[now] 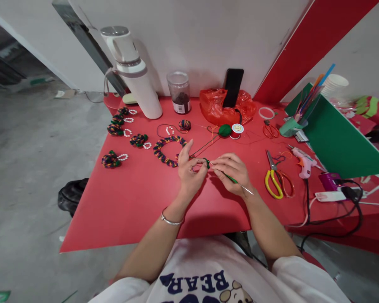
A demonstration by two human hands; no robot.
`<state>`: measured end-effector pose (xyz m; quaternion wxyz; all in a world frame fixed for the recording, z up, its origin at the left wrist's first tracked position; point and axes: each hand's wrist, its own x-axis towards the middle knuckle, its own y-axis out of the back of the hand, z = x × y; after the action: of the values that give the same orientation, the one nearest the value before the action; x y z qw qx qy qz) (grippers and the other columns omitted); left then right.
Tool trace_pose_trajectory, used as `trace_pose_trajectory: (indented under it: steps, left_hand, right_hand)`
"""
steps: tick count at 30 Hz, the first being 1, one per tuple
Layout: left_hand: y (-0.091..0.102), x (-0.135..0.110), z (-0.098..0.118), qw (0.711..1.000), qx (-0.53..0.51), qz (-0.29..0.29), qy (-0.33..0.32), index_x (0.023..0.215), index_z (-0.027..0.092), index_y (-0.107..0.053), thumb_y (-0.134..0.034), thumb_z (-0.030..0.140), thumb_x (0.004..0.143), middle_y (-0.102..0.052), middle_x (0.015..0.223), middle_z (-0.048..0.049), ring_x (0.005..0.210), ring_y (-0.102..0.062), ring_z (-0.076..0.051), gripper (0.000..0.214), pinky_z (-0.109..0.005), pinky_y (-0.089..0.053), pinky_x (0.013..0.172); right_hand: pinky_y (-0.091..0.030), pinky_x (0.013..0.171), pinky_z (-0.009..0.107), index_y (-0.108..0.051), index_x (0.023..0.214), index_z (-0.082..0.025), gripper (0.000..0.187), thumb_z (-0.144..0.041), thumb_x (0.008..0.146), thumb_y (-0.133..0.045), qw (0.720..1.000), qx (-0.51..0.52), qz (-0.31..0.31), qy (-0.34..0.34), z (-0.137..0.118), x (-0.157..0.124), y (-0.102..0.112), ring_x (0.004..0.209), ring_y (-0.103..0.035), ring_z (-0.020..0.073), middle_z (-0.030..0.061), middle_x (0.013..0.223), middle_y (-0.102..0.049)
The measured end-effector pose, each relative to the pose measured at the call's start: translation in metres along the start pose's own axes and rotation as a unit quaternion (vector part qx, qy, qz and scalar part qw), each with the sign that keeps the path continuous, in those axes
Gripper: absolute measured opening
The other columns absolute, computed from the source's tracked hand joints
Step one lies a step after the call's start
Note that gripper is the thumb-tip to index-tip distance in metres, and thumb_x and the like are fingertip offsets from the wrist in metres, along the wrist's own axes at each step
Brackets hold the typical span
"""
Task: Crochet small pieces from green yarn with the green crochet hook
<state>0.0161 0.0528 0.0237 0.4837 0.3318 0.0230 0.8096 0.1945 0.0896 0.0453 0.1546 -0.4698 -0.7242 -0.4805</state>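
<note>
My left hand (192, 171) pinches a small piece of dark green crochet (207, 163) between thumb and finger. In my right hand (232, 173) is a crochet hook (231, 179) with a green grip, its tip against the crochet piece. A strand of green yarn (205, 147) runs from the left hand back to a green yarn ball (225, 130). Just behind my left hand lies a multicoloured crocheted ring (159, 155), partly covered by the fingers. The stitches between my fingertips are too small to make out.
Several multicoloured crocheted pieces with bead loops (111, 160) lie left. Behind stand a white flask (142, 90), a clear jar (178, 92) and a phone (233, 87) by a red plastic bag (210, 105). Yellow-handled scissors (273, 181), a glue gun (303, 162) and a power strip (331, 196) lie right.
</note>
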Motion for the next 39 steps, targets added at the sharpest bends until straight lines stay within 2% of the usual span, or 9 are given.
trace_pose_trajectory:
  steps: [7,14,19,23,26,32,36,39]
  left_hand:
    - [0.0,0.0,0.004,1.0,0.003,-0.006,0.005,0.078,0.022,-0.075,-0.067,0.017,0.084,-0.052,0.156,-0.0074,0.145,-0.046,-0.031,0.011,-0.058,-0.035,0.12]
    - [0.0,0.0,0.004,0.998,-0.027,-0.018,0.049,0.076,0.022,-0.075,-0.068,0.018,0.083,-0.05,0.158,-0.0052,0.148,-0.042,-0.033,0.01,-0.059,-0.031,0.122]
    - [-0.003,-0.001,0.001,0.986,-0.109,-0.03,0.121,0.075,0.021,-0.075,-0.067,0.021,0.083,-0.051,0.157,-0.0081,0.145,-0.046,-0.033,0.011,-0.057,-0.037,0.12]
    - [-0.003,-0.001,0.002,0.963,-0.192,-0.058,0.177,0.072,0.021,-0.074,-0.068,0.024,0.083,-0.056,0.152,-0.0097,0.141,-0.051,-0.032,0.013,-0.054,-0.041,0.119]
    - [-0.002,0.0,0.004,0.95,-0.232,-0.075,0.194,0.074,0.021,-0.075,-0.069,0.025,0.083,-0.056,0.152,-0.0095,0.138,-0.054,-0.031,0.012,-0.054,-0.043,0.118]
    - [0.001,0.0,0.004,0.963,-0.205,-0.085,0.154,0.081,0.022,-0.077,-0.072,0.027,0.084,-0.053,0.154,-0.0103,0.141,-0.051,-0.031,0.008,-0.054,-0.043,0.118]
    - [0.003,0.0,0.001,0.983,-0.129,-0.101,0.079,0.08,0.024,-0.078,-0.069,0.031,0.088,-0.052,0.156,-0.0084,0.143,-0.048,-0.032,0.014,-0.057,-0.037,0.12]
    - [0.004,0.0,-0.001,0.993,-0.042,-0.111,0.017,0.087,0.026,-0.08,-0.067,0.039,0.091,-0.049,0.159,-0.0063,0.146,-0.042,-0.035,0.019,-0.061,-0.028,0.122]
  right_hand:
    - [-0.056,0.09,0.045,-0.076,0.102,-0.026,0.017,-0.021,0.098,-0.06,0.997,0.054,0.018,-0.047,-0.008,0.006,0.003,0.096,-0.069,0.0217,0.0046,0.103,-0.081]
    - [-0.055,0.091,0.047,-0.077,0.098,-0.026,0.018,-0.029,0.099,-0.059,0.984,0.118,0.019,-0.131,-0.008,0.004,0.003,0.096,-0.071,0.0224,0.0059,0.103,-0.08]
    - [-0.055,0.095,0.046,-0.078,0.097,-0.026,0.02,-0.033,0.1,-0.06,0.967,0.179,0.023,-0.178,-0.002,0.001,0.002,0.099,-0.072,0.0219,0.0058,0.103,-0.08]
    - [-0.054,0.098,0.045,-0.078,0.099,-0.027,0.019,-0.033,0.1,-0.06,0.965,0.195,0.014,-0.174,0.001,0.001,0.002,0.101,-0.072,0.0212,0.0049,0.104,-0.08]
    - [-0.053,0.1,0.047,-0.078,0.099,-0.027,0.02,-0.035,0.1,-0.06,0.963,0.206,0.01,-0.174,0.002,0.001,0.002,0.102,-0.072,0.0215,0.0053,0.105,-0.08]
    - [-0.054,0.1,0.048,-0.078,0.099,-0.028,0.022,-0.041,0.099,-0.061,0.949,0.239,0.028,-0.204,0.002,0.001,-0.001,0.103,-0.072,0.023,0.0053,0.104,-0.08]
    - [-0.053,0.102,0.047,-0.079,0.1,-0.03,0.02,-0.042,0.098,-0.063,0.936,0.279,0.035,-0.214,0.005,-0.003,-0.004,0.105,-0.072,0.0228,0.0043,0.105,-0.08]
    - [-0.056,0.098,0.046,-0.08,0.096,-0.029,0.023,-0.048,0.095,-0.066,0.907,0.336,0.056,-0.25,0.009,-0.006,-0.007,0.104,-0.073,0.0244,0.005,0.104,-0.08]
